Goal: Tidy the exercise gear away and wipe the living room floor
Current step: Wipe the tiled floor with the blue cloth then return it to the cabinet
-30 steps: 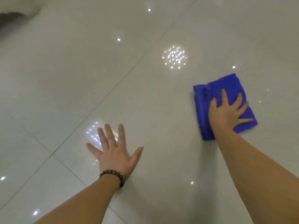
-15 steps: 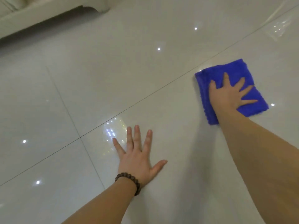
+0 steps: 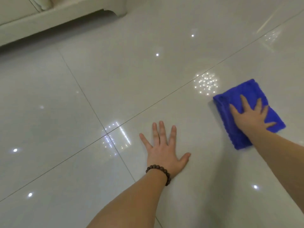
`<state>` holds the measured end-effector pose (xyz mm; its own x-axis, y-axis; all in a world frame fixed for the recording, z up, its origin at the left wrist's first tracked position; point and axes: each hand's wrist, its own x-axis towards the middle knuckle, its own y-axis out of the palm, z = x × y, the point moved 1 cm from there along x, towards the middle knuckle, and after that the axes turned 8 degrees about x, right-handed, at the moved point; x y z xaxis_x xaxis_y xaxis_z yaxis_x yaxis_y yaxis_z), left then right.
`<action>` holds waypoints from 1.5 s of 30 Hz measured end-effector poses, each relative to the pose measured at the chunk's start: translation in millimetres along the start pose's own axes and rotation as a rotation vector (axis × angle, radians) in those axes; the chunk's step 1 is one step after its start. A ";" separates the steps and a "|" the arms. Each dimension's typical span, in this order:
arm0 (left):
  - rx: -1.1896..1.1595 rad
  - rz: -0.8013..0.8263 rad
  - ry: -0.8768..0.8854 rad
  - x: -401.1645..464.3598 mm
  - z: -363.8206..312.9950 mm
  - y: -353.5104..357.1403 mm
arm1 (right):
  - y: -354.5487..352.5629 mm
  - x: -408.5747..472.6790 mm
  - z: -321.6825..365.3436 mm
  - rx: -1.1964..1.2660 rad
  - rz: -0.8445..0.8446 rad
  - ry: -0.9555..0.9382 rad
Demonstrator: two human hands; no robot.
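Glossy pale floor tiles [image 3: 115, 76] fill the view, dotted with reflected lights and crossed by thin grout lines. At the far left stands the base of a cream sofa [image 3: 54, 20]. On the right, the right hand [image 3: 251, 116] presses flat with fingers spread on a folded blue cloth [image 3: 230, 129] lying on the tile. Nearer and to the left, the left hand [image 3: 164, 153] rests palm-down on bare tile, fingers spread, a dark bead bracelet [image 3: 159, 171] at its wrist.
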<state>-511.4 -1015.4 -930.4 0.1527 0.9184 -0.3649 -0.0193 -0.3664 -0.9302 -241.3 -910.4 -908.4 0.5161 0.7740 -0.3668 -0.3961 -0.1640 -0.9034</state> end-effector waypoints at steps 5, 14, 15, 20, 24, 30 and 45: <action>-0.211 -0.155 -0.074 -23.3 39.2 0.3 | 27.8 -80.0 -10.8 -0.035 0.059 0.010; -0.039 -0.063 -0.365 -66.3 170.6 36.0 | 129.9 -189.1 165.3 -0.204 0.056 -0.572; -0.045 -0.065 -0.360 -67.4 169.9 35.7 | 144.4 -209.2 181.8 -0.244 0.108 -0.745; -0.034 -0.065 -0.346 -68.5 175.0 35.6 | 128.5 -171.0 157.9 -0.139 0.014 -0.746; -0.051 -0.055 -0.344 -68.0 174.1 34.3 | 98.3 -141.5 125.0 0.158 -0.145 0.111; -0.062 -0.016 -0.340 -67.0 175.6 33.6 | 163.1 -236.9 211.0 -0.152 0.181 -0.960; -0.032 -0.019 -0.354 -67.2 173.1 32.6 | 158.3 -219.1 164.2 -0.208 -0.069 -0.561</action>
<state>-693.3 -1063.2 -942.8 -0.1995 0.9178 -0.3432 0.0117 -0.3480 -0.9374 -541.9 -1005.5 -934.6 0.0333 0.9825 -0.1833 -0.1901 -0.1739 -0.9662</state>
